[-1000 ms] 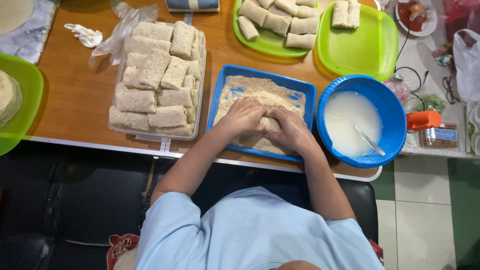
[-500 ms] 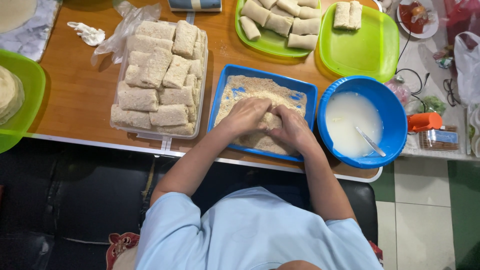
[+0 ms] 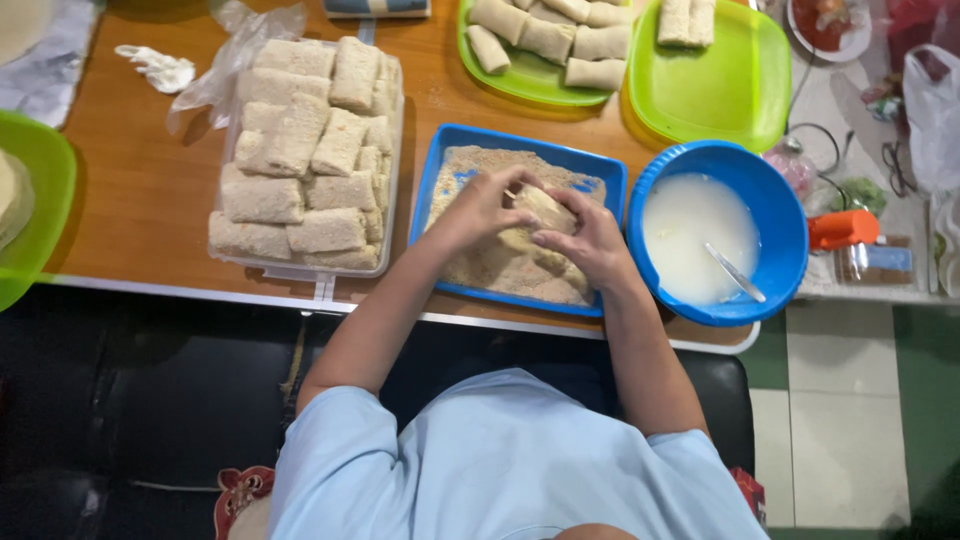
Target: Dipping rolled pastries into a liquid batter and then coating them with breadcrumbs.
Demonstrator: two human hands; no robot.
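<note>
Left hand (image 3: 487, 205) and right hand (image 3: 590, 238) closed around pale roll (image 3: 543, 210), both gripping it at frame centre over crumbs in blue tray (image 3: 436, 185). Judgement: roll needed even turning, light pressure, full crumb cover. Batter bowl (image 3: 790, 215) right; box of coated pieces (image 3: 300, 265) left on tabletop (image 3: 140, 200).

table (image 3: 130, 200): smooth warm wood, slight sheen | tray (image 3: 430, 180): glossy blue plastic, dusted with rough dry crumbs (image 3: 490, 265) | roll (image 3: 545, 208): gritty matt coating | bowl (image 3: 790, 215): shiny blue plastic | plates (image 3: 730, 95): glossy green plastic | spoon (image 3: 735, 272): looks like metal
</note>
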